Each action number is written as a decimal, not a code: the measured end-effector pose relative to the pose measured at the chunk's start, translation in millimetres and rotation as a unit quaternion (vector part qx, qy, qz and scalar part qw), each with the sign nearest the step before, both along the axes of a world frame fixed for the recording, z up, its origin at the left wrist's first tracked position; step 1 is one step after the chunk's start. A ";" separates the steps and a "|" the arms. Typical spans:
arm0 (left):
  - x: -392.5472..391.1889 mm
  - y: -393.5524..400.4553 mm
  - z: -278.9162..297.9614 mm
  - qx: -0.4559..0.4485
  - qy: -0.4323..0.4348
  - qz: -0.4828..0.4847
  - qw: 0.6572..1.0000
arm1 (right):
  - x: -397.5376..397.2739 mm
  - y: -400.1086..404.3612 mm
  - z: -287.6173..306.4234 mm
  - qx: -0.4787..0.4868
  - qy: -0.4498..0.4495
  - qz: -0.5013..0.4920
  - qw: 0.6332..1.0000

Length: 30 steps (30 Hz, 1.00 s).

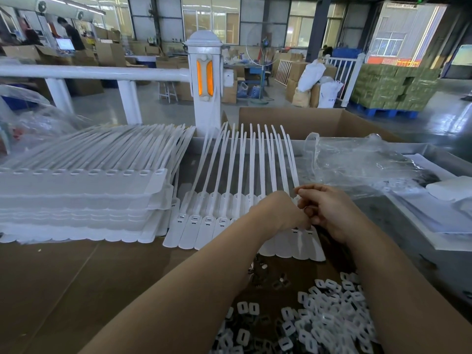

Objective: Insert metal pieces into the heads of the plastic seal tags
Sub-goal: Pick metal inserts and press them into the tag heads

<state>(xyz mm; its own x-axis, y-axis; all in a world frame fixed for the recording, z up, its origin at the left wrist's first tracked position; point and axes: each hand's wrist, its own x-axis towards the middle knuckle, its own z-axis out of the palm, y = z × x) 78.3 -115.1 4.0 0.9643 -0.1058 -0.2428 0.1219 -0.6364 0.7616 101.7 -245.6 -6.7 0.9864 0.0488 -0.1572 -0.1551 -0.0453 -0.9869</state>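
Head view of a seal-tag assembly bench. A connected strip of white plastic seal tags (229, 221) lies across the cardboard work surface (76, 290), flags toward the worker and tails fanned away toward the tray wall (383, 146). Both hands meet over the right end of the strip: the left hand (278, 213) is curled downward with its fingertips on or at the tag heads near the strip's right end, and the right hand (329, 210) has its fingers bent inward beside it; whether either pinches a metal piece cannot be told, since the fingertips hide the contact. The four heads at the left of the strip show small slots with what appear to be seated inserts. A loose pile of small pieces (319, 320), white frames mixed with dark bits, lies near the right forearm. To do the step well, the left fingers should steady one head flat against the surface while the right brings the piece square to the slot and presses it fully home. Room is limited: the stack of further tag strips (76, 198) touches or nearly touches the strip on the left, crumpled clear plastic film (357, 162) lies just beyond the hands, and the pile sits beneath the right arm, so short movements are advisable.
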 end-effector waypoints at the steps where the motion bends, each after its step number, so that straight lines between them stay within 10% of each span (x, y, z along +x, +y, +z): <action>1: 0.5 -0.5 -0.1 0.002 0.001 0.001 1.000 | -0.1 -0.2 -0.1 -0.001 0.000 0.000 1.000; 30: 0.6 -9.1 1.1 0.066 -0.015 0.003 0.998 | 1.5 -1.3 -3.6 -0.018 -0.010 -0.001 1.000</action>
